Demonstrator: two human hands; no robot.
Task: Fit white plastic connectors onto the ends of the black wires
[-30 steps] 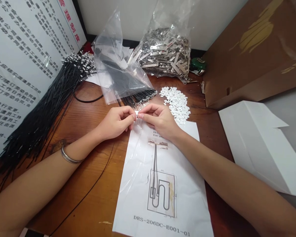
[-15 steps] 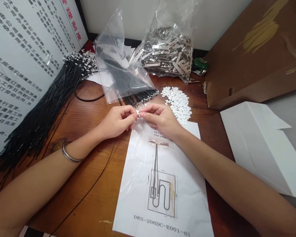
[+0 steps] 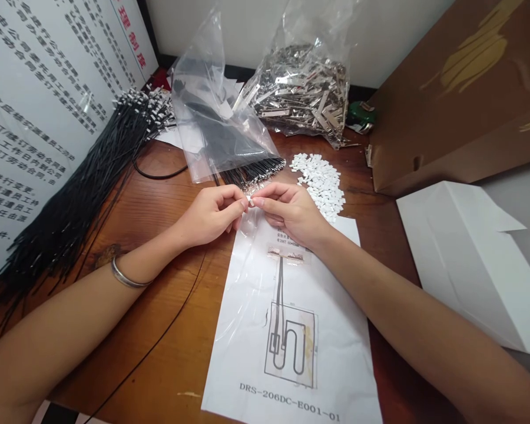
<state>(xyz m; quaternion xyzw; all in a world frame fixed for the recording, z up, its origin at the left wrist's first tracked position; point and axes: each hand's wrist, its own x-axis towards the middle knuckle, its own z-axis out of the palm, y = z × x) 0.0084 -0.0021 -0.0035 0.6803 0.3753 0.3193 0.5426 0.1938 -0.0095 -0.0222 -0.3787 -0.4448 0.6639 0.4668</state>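
Note:
My left hand is closed in a pinch, and a thin black wire runs from beneath it down to the table's front edge. Opposite it, fingertips almost touching, my right hand pinches a tiny white connector housing. Fingers cover most of the housing and the wire's end, so I cannot tell how far they are joined. Just behind the hands, black wires with metal-tipped ends stick out of a clear plastic bag. A pile of white connector housings lies beyond my right hand.
A printed drawing sheet lies under my right forearm. At the left is a large bundle of black wires with white ends. Behind stand a bag of metal strips and a green tape measure; a brown box and white carton are at right.
Both hands stay pinched together at nearly the same spot. The fingertips have shifted slightly, and a bit more of the white housing's lower end shows. The view has moved a little.

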